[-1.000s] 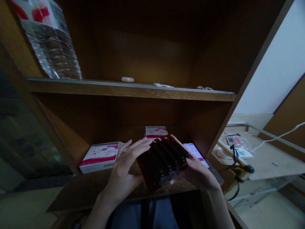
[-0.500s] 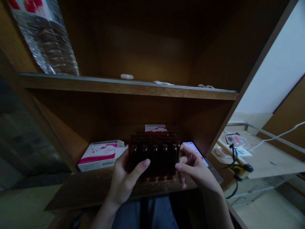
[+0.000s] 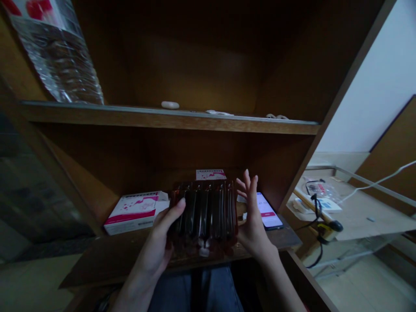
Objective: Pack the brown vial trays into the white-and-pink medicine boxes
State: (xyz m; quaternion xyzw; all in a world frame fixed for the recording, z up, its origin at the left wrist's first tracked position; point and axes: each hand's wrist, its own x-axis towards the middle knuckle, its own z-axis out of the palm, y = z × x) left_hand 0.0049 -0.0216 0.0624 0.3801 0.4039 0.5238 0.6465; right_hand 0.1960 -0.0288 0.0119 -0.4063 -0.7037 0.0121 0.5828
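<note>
A dark reddish-brown plastic vial tray [image 3: 203, 212] with several long ridged slots is tilted up above the desk's front edge. My left hand [image 3: 159, 238] grips its left side, thumb over the front face and fingers hidden behind. My right hand [image 3: 253, 219] is at the tray's right edge, fingers raised and spread apart. Whether its palm touches the tray I cannot tell. Behind the tray a white and pink box [image 3: 210, 174] is partly hidden. Another white and pink box [image 3: 134, 211], its end flap open, lies to the left of my left hand.
A lit phone [image 3: 267, 212] lies to the right of my right hand. A shelf edge [image 3: 182, 123] crosses above, with small white items on it and a large water bottle [image 3: 58, 56] at the left. On the right, a side table [image 3: 373, 203] holds cables and a plastic bag.
The tray has tipped, so its long ridged face now shows. My right hand has let go of its edge and spread its fingers upward. My left hand still holds on.
</note>
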